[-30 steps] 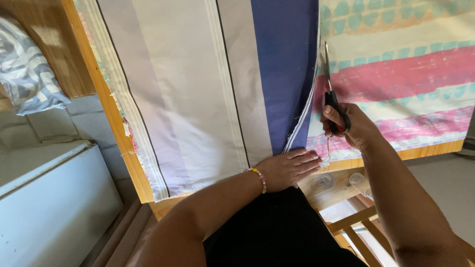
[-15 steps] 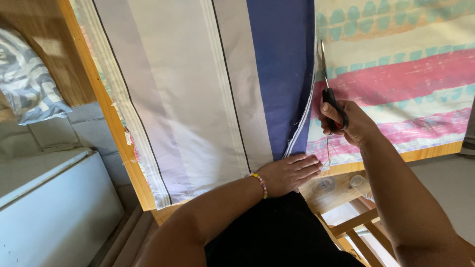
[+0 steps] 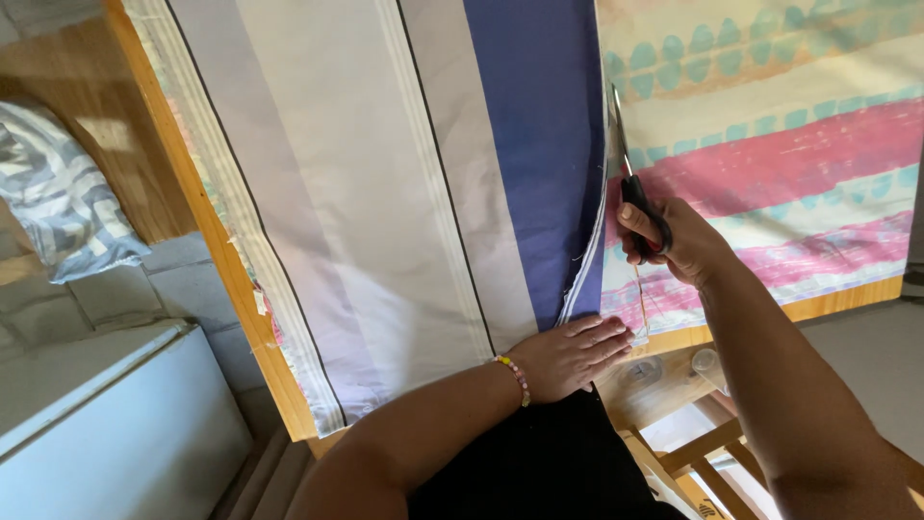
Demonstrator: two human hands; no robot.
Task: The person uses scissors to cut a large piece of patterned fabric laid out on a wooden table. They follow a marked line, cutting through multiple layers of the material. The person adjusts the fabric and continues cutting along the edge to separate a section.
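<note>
The left hand (image 3: 570, 354) is laid flat, fingers spread and holding nothing, on the near edge of the striped cloth (image 3: 385, 193); at two o'clock from it the right hand (image 3: 674, 241) is closed through the handles of the scissors (image 3: 626, 173), blades pointing to twelve o'clock along the blue stripe's right edge. The cloth is spread over the wooden table (image 3: 226, 250), above a pink-and-teal patterned fabric (image 3: 789, 144). The lower layer could be nicked, or the cut could wander, should the pressing hand let the cloth slide.
</note>
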